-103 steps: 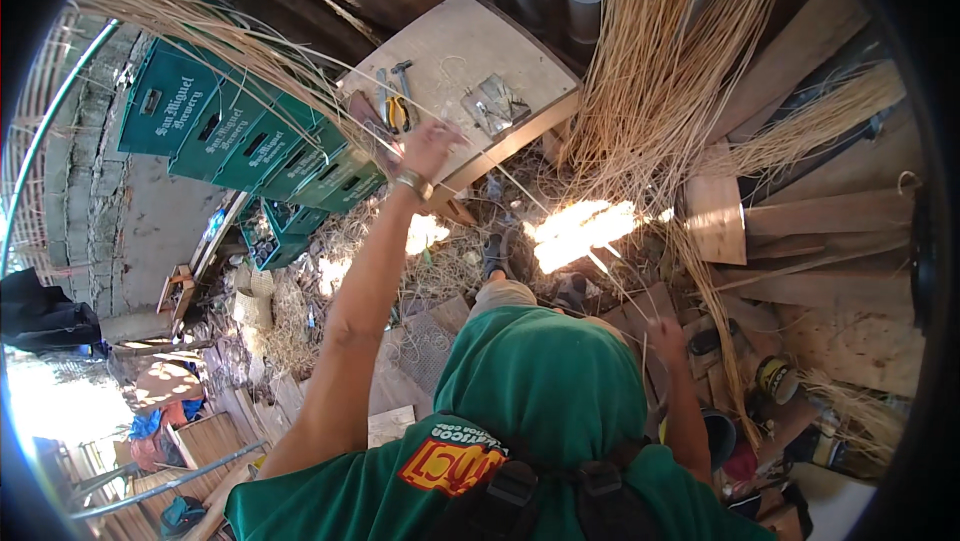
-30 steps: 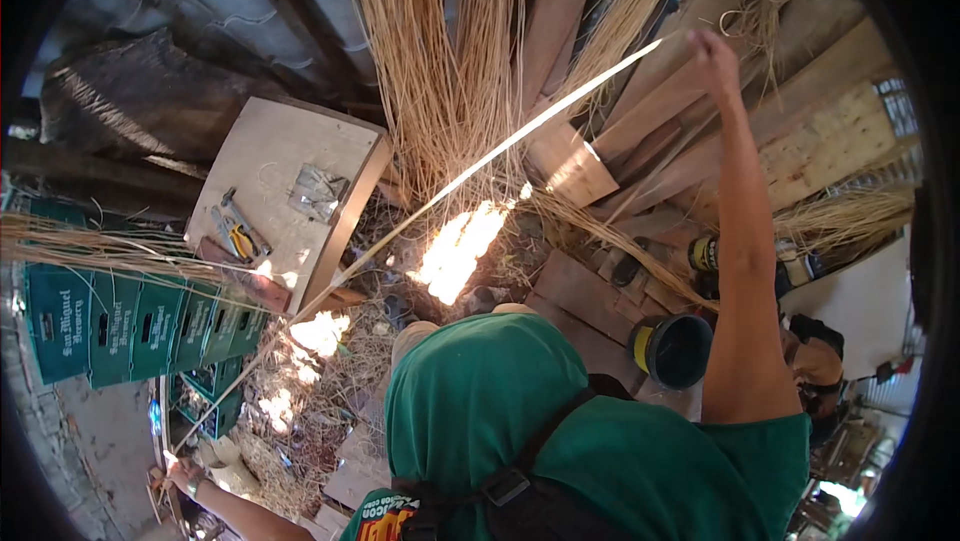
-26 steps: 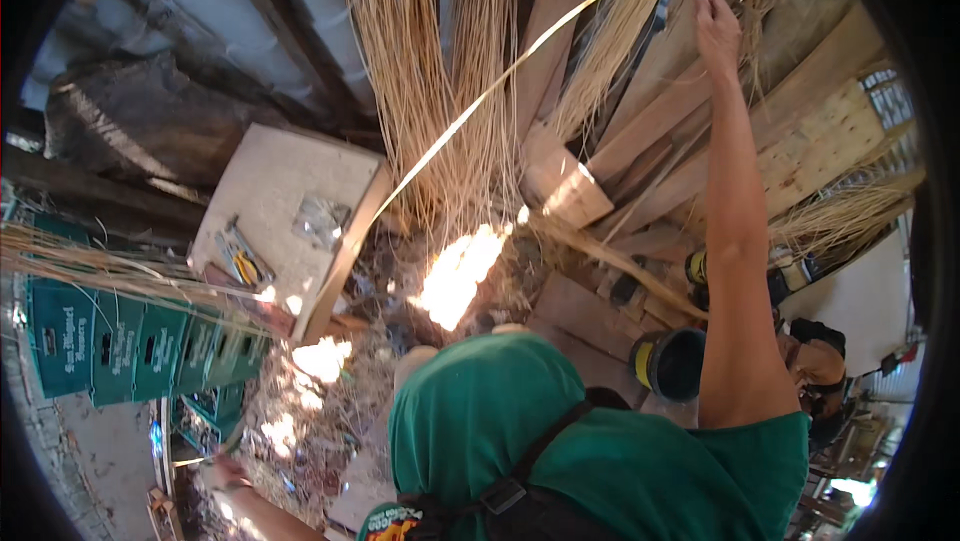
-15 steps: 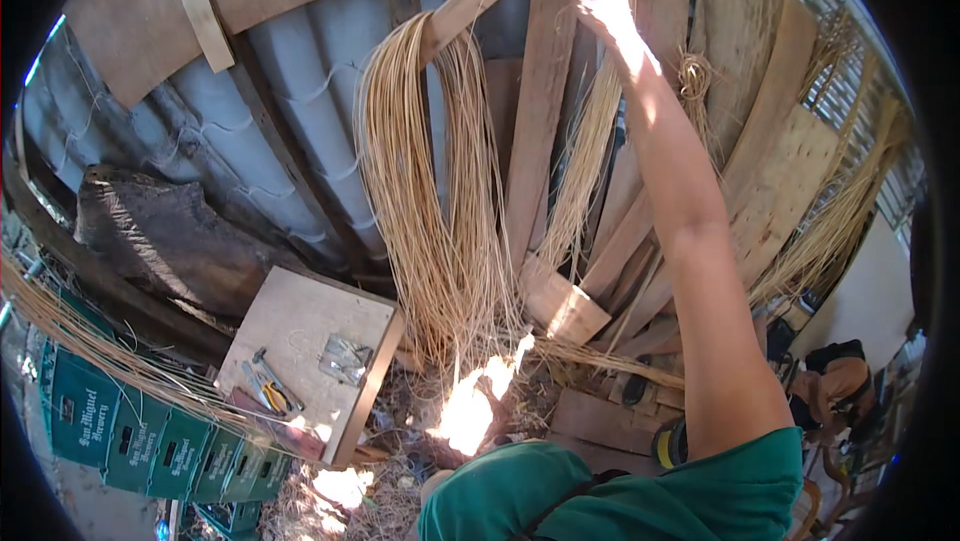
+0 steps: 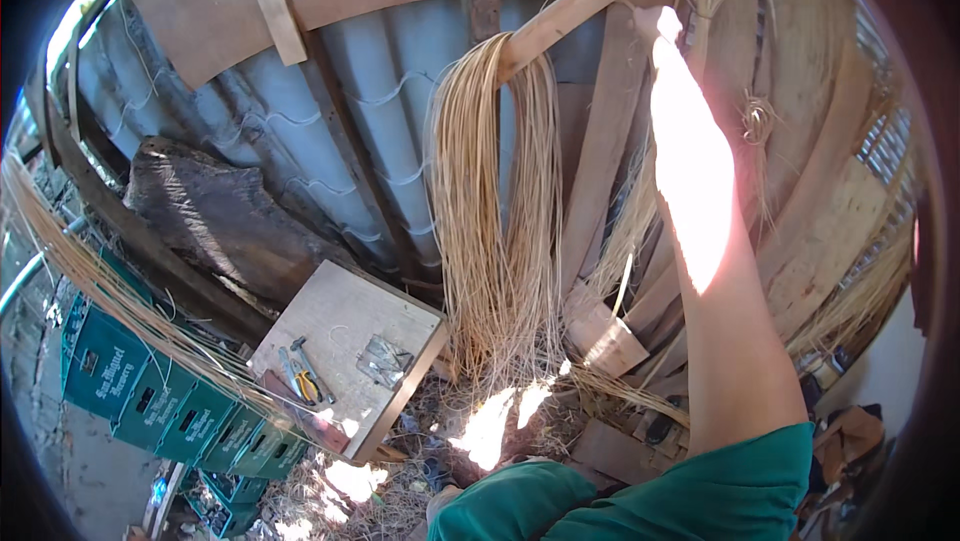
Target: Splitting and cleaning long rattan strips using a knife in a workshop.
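Note:
My right hand [image 5: 660,25] is raised at the upper right, beside the end of a wooden arm [image 5: 562,23] that juts from the wall. Its fingers look pinched around a thin cane strand, though sunlight washes out much of the hand and forearm. A thick bundle of long tan cane strands [image 5: 470,181] is draped over the wooden arm, hanging down on both sides to the ground. Below my forearm, the lit end of a pale strand [image 5: 625,286] shows. My left hand is out of view.
At lower left, a small wooden table [image 5: 345,326] carries pliers [image 5: 308,373] and a clear packet [image 5: 384,361]. Green crates [image 5: 170,406] line up beside it under more cane strands [image 5: 130,316]. Planks [image 5: 600,141] lean on the wall; a wood block [image 5: 605,336] stands below.
My right hand has drawn back from above the wooden arm to just beyond its end, pulling the arched strand off it. The view has shifted, so the scene sits lower and further right.

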`<state>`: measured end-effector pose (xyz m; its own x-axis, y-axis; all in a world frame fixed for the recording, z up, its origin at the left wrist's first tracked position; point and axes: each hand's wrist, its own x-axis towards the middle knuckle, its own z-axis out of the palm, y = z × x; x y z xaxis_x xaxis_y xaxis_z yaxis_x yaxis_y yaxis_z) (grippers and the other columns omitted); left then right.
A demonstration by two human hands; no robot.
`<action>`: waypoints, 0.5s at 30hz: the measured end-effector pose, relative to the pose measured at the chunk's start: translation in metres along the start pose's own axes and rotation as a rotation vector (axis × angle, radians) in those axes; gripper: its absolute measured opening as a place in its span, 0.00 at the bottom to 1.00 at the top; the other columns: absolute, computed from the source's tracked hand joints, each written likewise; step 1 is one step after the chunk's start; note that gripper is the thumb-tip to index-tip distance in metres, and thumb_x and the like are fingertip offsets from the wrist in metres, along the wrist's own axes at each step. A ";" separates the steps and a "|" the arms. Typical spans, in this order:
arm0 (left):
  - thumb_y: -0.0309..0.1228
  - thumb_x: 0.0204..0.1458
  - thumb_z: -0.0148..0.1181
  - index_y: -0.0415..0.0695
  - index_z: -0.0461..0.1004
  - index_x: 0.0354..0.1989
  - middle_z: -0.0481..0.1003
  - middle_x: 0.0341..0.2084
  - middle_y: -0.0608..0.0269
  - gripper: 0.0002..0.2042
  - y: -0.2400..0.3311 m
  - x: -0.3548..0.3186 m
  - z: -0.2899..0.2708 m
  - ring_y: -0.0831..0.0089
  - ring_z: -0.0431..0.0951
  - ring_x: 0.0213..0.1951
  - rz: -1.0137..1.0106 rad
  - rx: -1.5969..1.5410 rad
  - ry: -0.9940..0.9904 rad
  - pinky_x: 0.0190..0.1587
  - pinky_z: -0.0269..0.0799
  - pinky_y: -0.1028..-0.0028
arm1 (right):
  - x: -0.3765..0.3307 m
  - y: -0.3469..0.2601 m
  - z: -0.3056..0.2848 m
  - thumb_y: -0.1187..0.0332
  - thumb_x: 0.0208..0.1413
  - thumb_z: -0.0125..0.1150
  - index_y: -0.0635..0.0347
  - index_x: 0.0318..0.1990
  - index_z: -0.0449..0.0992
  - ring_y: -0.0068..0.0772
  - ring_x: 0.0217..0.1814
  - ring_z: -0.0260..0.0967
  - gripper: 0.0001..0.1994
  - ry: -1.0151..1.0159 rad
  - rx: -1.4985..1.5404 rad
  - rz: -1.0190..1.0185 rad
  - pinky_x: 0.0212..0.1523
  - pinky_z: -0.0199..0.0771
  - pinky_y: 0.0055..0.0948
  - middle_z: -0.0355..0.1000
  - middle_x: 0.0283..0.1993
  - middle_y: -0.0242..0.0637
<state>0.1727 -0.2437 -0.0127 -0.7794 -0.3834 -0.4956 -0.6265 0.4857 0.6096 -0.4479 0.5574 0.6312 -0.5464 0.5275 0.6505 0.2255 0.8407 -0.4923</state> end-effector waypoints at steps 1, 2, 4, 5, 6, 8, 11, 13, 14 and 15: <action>0.40 0.58 0.42 0.47 0.72 0.33 0.72 0.17 0.58 0.14 0.002 -0.006 0.010 0.65 0.75 0.21 0.000 0.051 -0.030 0.23 0.71 0.63 | -0.003 0.015 0.009 0.68 0.55 0.54 0.67 0.37 0.77 0.27 0.26 0.74 0.10 -0.162 0.169 -0.051 0.24 0.72 0.21 0.77 0.31 0.40; 0.40 0.58 0.42 0.47 0.73 0.33 0.73 0.17 0.58 0.14 -0.001 -0.021 0.018 0.64 0.75 0.21 -0.019 0.107 -0.052 0.23 0.72 0.62 | -0.021 0.022 0.025 0.67 0.56 0.54 0.67 0.36 0.77 0.28 0.25 0.74 0.11 -0.343 0.348 -0.099 0.23 0.72 0.22 0.77 0.31 0.41; 0.40 0.58 0.41 0.47 0.73 0.34 0.73 0.17 0.57 0.14 -0.012 -0.051 0.036 0.63 0.76 0.22 -0.065 0.205 -0.096 0.24 0.72 0.61 | -0.085 0.001 0.055 0.64 0.59 0.54 0.66 0.37 0.76 0.22 0.21 0.71 0.12 -0.502 0.749 0.113 0.17 0.67 0.20 0.76 0.27 0.36; 0.40 0.58 0.41 0.47 0.73 0.34 0.74 0.18 0.56 0.14 -0.018 -0.069 0.042 0.63 0.77 0.22 -0.088 0.256 -0.123 0.24 0.73 0.61 | -0.118 -0.014 0.061 0.65 0.58 0.54 0.66 0.37 0.75 0.21 0.21 0.70 0.11 -0.541 0.876 0.105 0.17 0.66 0.18 0.76 0.27 0.35; 0.40 0.58 0.41 0.47 0.73 0.35 0.74 0.18 0.56 0.15 -0.024 -0.082 0.048 0.62 0.77 0.23 -0.106 0.309 -0.155 0.24 0.73 0.60 | -0.137 -0.020 0.079 0.66 0.57 0.56 0.66 0.37 0.75 0.22 0.21 0.71 0.11 -0.557 0.969 0.084 0.19 0.68 0.19 0.77 0.27 0.35; 0.41 0.58 0.41 0.46 0.73 0.35 0.75 0.18 0.55 0.15 -0.038 -0.113 0.061 0.61 0.78 0.23 -0.152 0.400 -0.215 0.25 0.74 0.59 | -0.165 -0.031 0.102 0.67 0.55 0.56 0.63 0.37 0.75 0.26 0.24 0.71 0.09 -0.614 0.873 0.070 0.24 0.70 0.24 0.75 0.29 0.37; 0.41 0.58 0.40 0.46 0.74 0.36 0.75 0.19 0.53 0.16 -0.077 -0.221 0.100 0.60 0.79 0.25 -0.343 0.445 -0.270 0.26 0.75 0.58 | -0.213 -0.061 0.120 0.66 0.52 0.55 0.57 0.30 0.78 0.36 0.27 0.73 0.08 -0.586 -0.169 -0.722 0.28 0.74 0.34 0.77 0.33 0.38; 0.42 0.58 0.40 0.48 0.73 0.36 0.75 0.18 0.53 0.15 -0.098 -0.225 0.115 0.60 0.78 0.22 -0.477 0.311 -0.261 0.24 0.74 0.59 | -0.180 0.022 0.170 0.63 0.54 0.52 0.55 0.33 0.79 0.47 0.37 0.72 0.11 -0.176 -0.524 -1.145 0.34 0.73 0.43 0.75 0.35 0.43; 0.45 0.58 0.39 0.45 0.74 0.29 0.74 0.15 0.53 0.20 -0.101 -0.217 0.118 0.61 0.76 0.18 -0.459 0.210 -0.156 0.21 0.71 0.60 | -0.176 0.041 0.185 0.63 0.54 0.52 0.55 0.33 0.79 0.47 0.37 0.72 0.11 -0.198 -0.440 -1.221 0.34 0.73 0.43 0.75 0.35 0.43; 0.50 0.57 0.40 0.43 0.76 0.23 0.73 0.13 0.53 0.25 -0.069 -0.221 0.114 0.62 0.74 0.16 -0.599 0.044 -0.014 0.19 0.69 0.61 | -0.182 0.048 0.196 0.62 0.55 0.50 0.57 0.35 0.79 0.51 0.38 0.71 0.12 -0.255 -0.254 -1.073 0.35 0.72 0.44 0.74 0.36 0.45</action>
<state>0.3894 -0.1033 -0.0158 -0.2906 -0.5901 -0.7532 -0.9555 0.2206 0.1958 -0.4954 0.4779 0.3758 -0.6982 -0.4973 0.5150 -0.3177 0.8599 0.3995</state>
